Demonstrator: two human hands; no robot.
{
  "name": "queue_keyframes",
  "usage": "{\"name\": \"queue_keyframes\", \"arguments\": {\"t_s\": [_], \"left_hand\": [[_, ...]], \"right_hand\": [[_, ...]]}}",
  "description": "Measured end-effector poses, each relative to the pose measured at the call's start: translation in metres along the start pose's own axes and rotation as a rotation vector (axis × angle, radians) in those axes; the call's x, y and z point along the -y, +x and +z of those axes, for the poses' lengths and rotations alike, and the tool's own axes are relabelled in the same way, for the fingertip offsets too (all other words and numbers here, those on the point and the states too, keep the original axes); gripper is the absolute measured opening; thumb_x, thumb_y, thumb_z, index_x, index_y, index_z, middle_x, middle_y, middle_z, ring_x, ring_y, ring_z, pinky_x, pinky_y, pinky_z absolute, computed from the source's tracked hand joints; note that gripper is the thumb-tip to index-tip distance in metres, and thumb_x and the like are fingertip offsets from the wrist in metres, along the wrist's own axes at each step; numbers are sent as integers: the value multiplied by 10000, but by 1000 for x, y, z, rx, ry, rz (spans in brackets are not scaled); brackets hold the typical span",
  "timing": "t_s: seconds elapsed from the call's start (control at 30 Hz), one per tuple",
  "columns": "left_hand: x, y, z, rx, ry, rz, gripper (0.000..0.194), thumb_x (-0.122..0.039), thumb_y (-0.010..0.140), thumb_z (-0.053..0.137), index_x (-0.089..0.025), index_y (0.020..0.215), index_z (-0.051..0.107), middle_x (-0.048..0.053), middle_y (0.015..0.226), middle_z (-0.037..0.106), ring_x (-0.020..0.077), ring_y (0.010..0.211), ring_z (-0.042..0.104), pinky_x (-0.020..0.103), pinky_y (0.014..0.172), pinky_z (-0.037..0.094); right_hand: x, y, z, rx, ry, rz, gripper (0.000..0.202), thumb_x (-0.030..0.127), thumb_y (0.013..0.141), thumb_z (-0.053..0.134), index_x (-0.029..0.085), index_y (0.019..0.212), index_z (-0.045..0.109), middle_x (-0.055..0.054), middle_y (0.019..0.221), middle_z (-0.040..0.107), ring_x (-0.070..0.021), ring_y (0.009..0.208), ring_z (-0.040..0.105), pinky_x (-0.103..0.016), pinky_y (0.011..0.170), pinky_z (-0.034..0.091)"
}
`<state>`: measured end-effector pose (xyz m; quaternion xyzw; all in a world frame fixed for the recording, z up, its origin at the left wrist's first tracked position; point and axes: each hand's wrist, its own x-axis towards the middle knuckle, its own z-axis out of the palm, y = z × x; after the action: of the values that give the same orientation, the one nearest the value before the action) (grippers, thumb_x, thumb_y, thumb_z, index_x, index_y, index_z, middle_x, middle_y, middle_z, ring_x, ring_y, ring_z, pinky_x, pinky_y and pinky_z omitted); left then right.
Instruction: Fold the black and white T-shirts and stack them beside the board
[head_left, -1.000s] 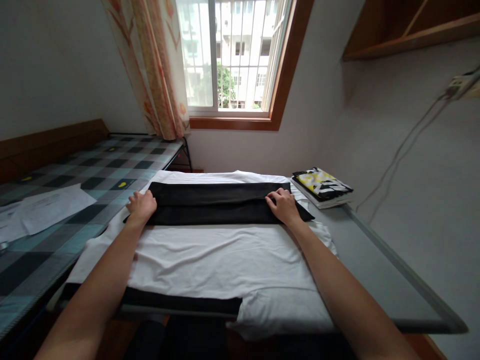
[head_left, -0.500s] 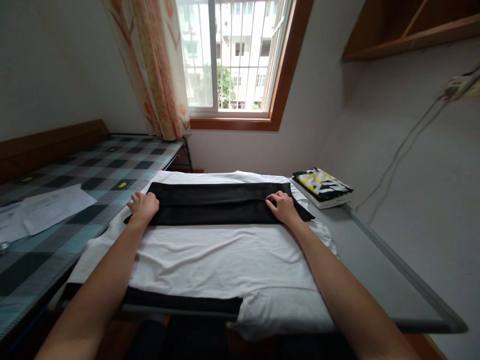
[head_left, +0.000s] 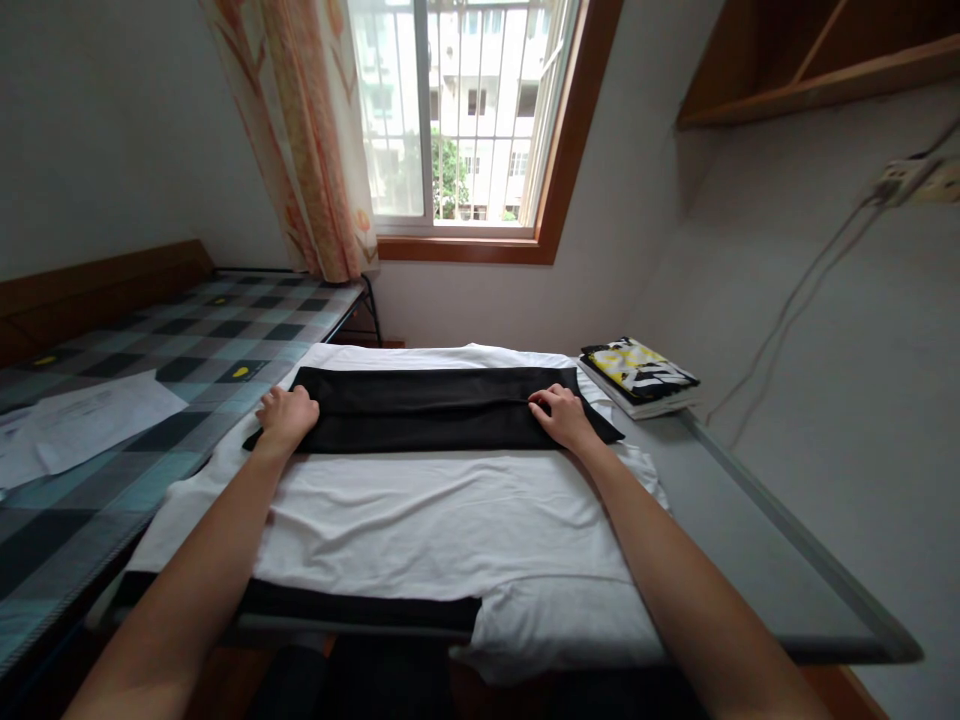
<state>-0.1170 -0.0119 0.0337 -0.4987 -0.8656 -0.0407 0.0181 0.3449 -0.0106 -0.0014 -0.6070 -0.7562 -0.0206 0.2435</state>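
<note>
- Folded black cloth (head_left: 420, 410): flat across white T-shirt (head_left: 420, 520), on grey table (head_left: 750, 540).
- Left hand (head_left: 289, 414): fingers curled at cloth's left end; can't tell if gripping.
- Right hand (head_left: 562, 414): thumb, fingertips at crease near right end; can't tell if pinching.
- Yellow-black-white stack (head_left: 641, 372): just right of T-shirt.

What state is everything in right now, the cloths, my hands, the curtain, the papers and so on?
White cloth: spread out, slightly wrinkled, one corner hanging off the table
Black cloth: laid in a strip on top, creased lengthwise
Left hand: fingers curled, at the black cloth's left end
Right hand: fingers curled, near its right end
Curtain: bunched at the window's left
Papers: loose on the checked bed
Patterned stack: lying flat
</note>
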Motion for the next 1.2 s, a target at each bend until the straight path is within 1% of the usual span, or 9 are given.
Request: {"name": "queue_keyframes", "arguments": {"t_s": [0.17, 0.37, 0.53, 0.6, 0.73, 0.8, 0.9, 1.0, 1.2], "left_hand": [[2, 0, -5, 10, 2, 24, 477, -295, 871, 393, -62, 1230, 603, 284, 1277, 523, 410, 1186, 493, 451, 908, 429], [3, -3, -8, 11, -55, 44, 460, -211, 848, 387, -86, 1226, 616, 267, 1300, 509, 443, 1188, 485, 522, 899, 435], [7, -2, -8, -16, -41, 48, 468, -187, 837, 388, -91, 1234, 617, 275, 1273, 514, 435, 1137, 526, 516, 855, 464], [10, 0, -9, -26, -31, 20, 465, -220, 849, 393, -99, 1240, 613, 274, 1257, 529, 430, 1116, 546, 518, 843, 471], [16, 5, -14, -10, 0, -20, 529, -409, 875, 418, -109, 1276, 586, 270, 1253, 541, 425, 1096, 570, 533, 871, 460], [17, 6, -16, 1, 20, -27, 559, -463, 870, 426, -116, 1278, 585, 269, 1260, 541, 430, 1110, 565, 548, 889, 449], [15, 4, -17, 24, 21, -9, 546, -468, 860, 442, -140, 1267, 598, 259, 1280, 540, 440, 1117, 560, 563, 869, 458], [13, 3, -16, 37, 11, 25, 547, -475, 854, 453, -150, 1270, 596, 244, 1294, 540, 432, 1138, 551, 515, 852, 483], [13, 3, -20, 41, 7, 13, 566, -491, 846, 465, -148, 1280, 585, 245, 1249, 583, 420, 1106, 578, 499, 837, 488]], "right_hand": [[-1, 0, -2, 10, 13, -8, 230, 325, 890, 528, 215, 984, 707, -76, 968, 621, -237, 932, 559, -362, 820, 401], [0, 0, -2, 2, 25, -6, 231, 325, 885, 520, 224, 977, 706, -75, 956, 623, -238, 933, 558, -364, 822, 399], [-1, -1, -1, 15, 17, -10, 237, 324, 883, 524, 217, 993, 704, -77, 969, 617, -239, 937, 552, -366, 829, 397], [-2, -1, -1, 22, 10, -14, 241, 326, 882, 528, 214, 1005, 703, -80, 981, 617, -239, 940, 550, -365, 830, 397], [-3, -1, 0, 26, 8, -22, 239, 324, 882, 532, 217, 1016, 697, -79, 991, 614, -237, 942, 549, -364, 830, 399], [-4, -1, 0, 23, 9, -24, 235, 322, 881, 535, 218, 1017, 696, -78, 990, 614, -237, 941, 549, -363, 830, 398], [-3, -2, 0, 22, 1, -25, 230, 320, 882, 537, 223, 1017, 696, -77, 988, 616, -238, 942, 550, -360, 825, 396], [-3, -2, -1, 25, -11, -23, 230, 319, 884, 538, 224, 1021, 696, -77, 990, 615, -237, 940, 553, -359, 821, 399], [-5, -2, 0, 21, -18, -35, 230, 321, 884, 536, 233, 1019, 700, -77, 983, 618, -237, 937, 559, -359, 816, 406]]}}
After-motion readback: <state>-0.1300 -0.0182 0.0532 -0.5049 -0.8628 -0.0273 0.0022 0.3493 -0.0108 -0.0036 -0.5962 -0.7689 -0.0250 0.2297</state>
